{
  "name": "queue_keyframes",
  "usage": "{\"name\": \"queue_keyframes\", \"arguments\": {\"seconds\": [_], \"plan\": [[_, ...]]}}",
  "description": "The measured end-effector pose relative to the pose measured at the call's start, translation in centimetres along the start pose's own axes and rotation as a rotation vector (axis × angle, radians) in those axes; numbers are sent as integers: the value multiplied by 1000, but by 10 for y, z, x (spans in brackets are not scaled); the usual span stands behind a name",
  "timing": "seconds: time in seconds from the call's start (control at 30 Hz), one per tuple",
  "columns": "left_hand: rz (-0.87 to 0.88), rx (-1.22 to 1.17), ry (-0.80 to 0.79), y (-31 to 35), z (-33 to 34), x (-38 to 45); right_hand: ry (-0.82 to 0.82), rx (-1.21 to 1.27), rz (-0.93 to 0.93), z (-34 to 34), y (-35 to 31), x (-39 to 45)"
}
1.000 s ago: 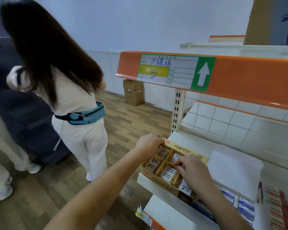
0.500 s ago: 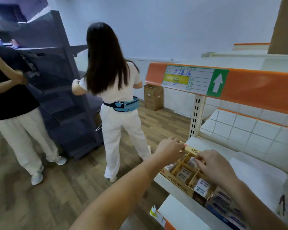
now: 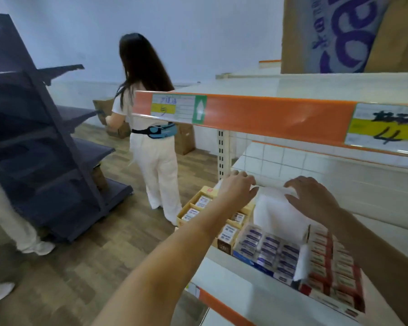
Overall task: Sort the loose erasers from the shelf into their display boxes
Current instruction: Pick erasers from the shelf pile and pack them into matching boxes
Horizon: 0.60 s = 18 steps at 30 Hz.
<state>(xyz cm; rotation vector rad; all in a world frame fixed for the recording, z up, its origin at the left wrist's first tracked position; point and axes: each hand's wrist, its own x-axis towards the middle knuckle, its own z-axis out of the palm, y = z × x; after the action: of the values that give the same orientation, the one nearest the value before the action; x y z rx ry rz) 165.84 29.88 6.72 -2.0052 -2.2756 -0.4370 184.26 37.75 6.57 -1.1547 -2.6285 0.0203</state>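
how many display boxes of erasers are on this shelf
3: the yellow box at the left end under the left hand, the blue box in the middle, the red box at right. More may be hidden.

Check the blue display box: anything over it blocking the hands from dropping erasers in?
Partly. The white lid flap stands up along the back edge of the blue display box. Right hand touches the flap; left hand hovers beside it. The front eraser rows lie uncovered.

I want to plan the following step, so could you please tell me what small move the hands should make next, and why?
Probably fold the white flap back toward the wall. Both the left hand and right hand rest on it, and it leans over the blue box, hiding its back rows.
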Motion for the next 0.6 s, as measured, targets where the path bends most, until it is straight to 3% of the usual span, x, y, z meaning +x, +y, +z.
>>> {"name": "queue_keyframes", "arguments": {"seconds": [0.6], "plan": [[356, -30, -24, 228, 46, 41, 59, -17, 417, -59, 195, -156]]}}
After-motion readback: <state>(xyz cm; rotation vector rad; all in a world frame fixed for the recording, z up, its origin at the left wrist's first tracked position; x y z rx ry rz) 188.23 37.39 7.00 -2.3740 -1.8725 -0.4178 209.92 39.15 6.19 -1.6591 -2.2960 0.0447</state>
